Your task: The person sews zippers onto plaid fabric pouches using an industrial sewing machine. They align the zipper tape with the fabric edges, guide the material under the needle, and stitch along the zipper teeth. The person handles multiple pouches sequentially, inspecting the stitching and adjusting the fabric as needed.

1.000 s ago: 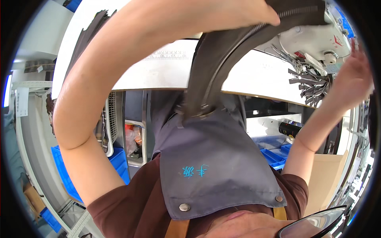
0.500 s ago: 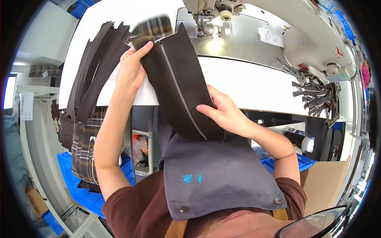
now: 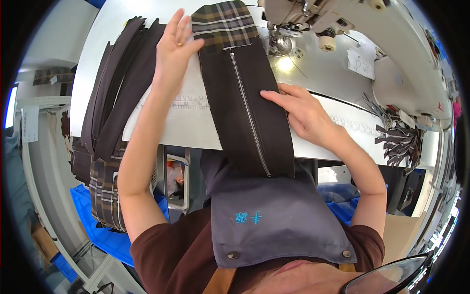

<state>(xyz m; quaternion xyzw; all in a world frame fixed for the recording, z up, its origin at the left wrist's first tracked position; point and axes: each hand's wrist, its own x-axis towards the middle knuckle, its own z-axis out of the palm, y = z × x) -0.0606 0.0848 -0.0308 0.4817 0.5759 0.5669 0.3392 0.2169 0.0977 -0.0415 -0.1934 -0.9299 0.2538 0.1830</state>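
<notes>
A long dark fabric panel (image 3: 225, 98) with a metal zipper lies across the table and over its front edge, a plaid piece (image 3: 223, 22) at its top. My left hand (image 3: 174, 54) is open beside the panel's upper left, fingers extended and thumb at its edge. My right hand (image 3: 306, 110) grips the panel's right edge, one finger lying on the dark fabric. Just to the right of the panel's top is a sewing machine (image 3: 406, 68), with its presser-foot area close to the plaid piece.
Dark fabric strips (image 3: 112, 88) lie at left, over hanging plaid fabric (image 3: 103, 196). A white table (image 3: 181, 132) carries printed rulers. A bundle of zipper pieces (image 3: 399, 144) sits at the right. Blue bins (image 3: 83, 215) and a cardboard box (image 3: 401, 230) stand below.
The panel has been laid flatter and farther right, its plaid top now spread out. My left hand has moved up and released it; my right hand has shifted up along the edge.
</notes>
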